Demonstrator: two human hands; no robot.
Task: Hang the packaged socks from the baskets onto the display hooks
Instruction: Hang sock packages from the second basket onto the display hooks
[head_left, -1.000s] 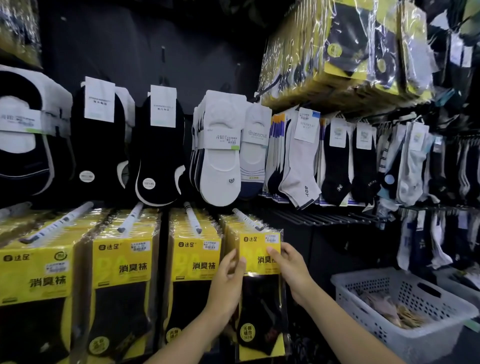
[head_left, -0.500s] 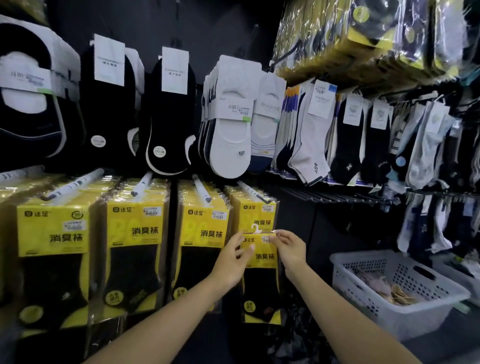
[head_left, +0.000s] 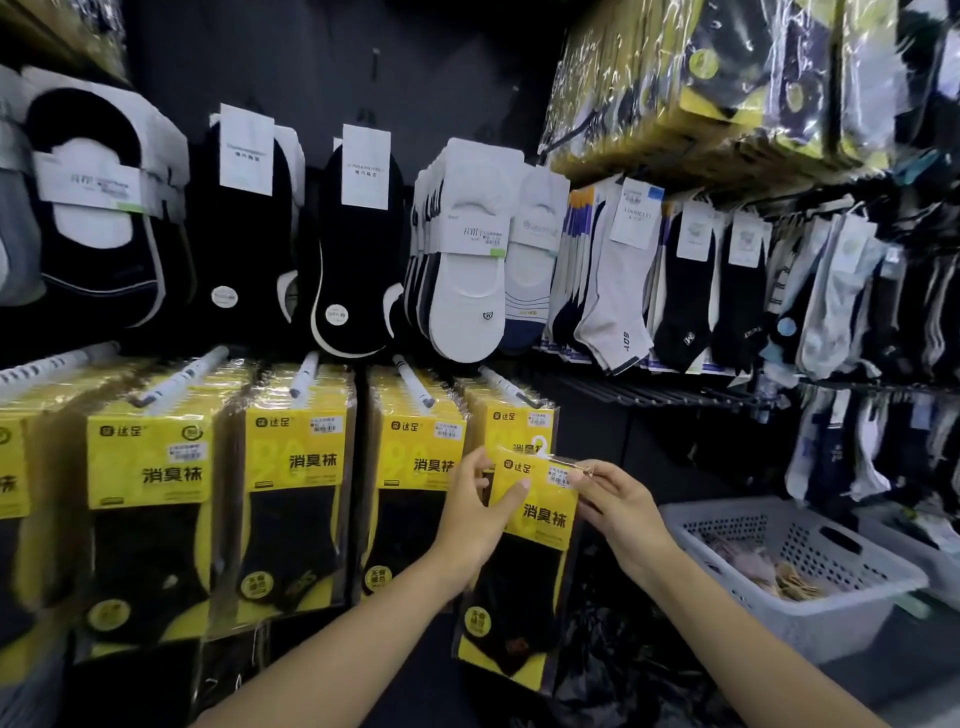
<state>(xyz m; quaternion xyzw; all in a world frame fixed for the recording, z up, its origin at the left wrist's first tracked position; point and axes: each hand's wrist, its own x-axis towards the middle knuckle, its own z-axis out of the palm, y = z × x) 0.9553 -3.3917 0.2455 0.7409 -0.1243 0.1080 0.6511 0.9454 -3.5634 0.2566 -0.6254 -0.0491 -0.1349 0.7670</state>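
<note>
Sock pack (head_left: 535, 519), pinched by left grip (head_left: 475, 512) and right grip (head_left: 618, 506), is not yet on the hook (head_left: 511, 387) above them; basket (head_left: 779, 587) rightward holds more.

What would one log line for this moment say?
sock pack: below display hook, not hung | left hand: holds its left edge | right hand: pinches its top right corner | white basket: lower right

Looked dim against the black back wall (head_left: 322, 62). Caught white glare on the cellophane-wrapped packs (head_left: 727, 78) at upper right. Smeared and bowed toward the left edge; fell into shadow along the bottom.
</note>
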